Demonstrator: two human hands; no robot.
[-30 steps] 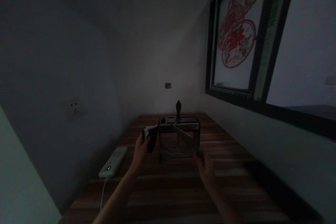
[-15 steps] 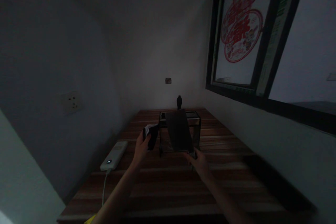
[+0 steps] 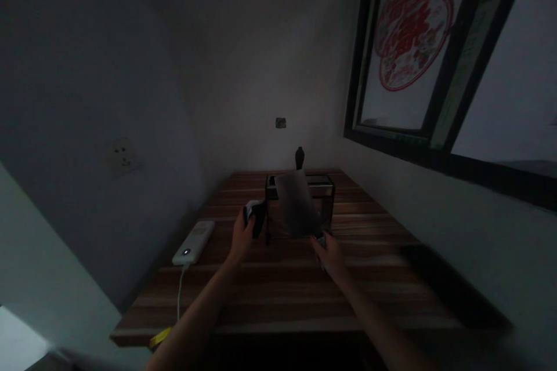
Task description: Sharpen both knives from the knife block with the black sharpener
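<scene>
My right hand [image 3: 331, 255] is closed around the handle of a cleaver [image 3: 296, 203], whose broad flat blade tilts up and to the left. Behind the blade stands a dark-framed rack [image 3: 322, 188], partly hidden by it. My left hand [image 3: 242, 237] grips a floppy-looking black and whitish cloth [image 3: 259, 217], just left of the rack; the dim light hides its detail. Cloth and blade are apart.
A white power strip [image 3: 194, 242] with a cable lies on the wooden table [image 3: 270, 307] at the left. A small dark vase [image 3: 300, 157] stands behind the rack. A long black object [image 3: 452, 284] lies along the right edge, beside the wall and window.
The view has shifted, so the table sits higher in it. The cleaver's blade has turned slightly and catches more light. Both hands keep their hold.
</scene>
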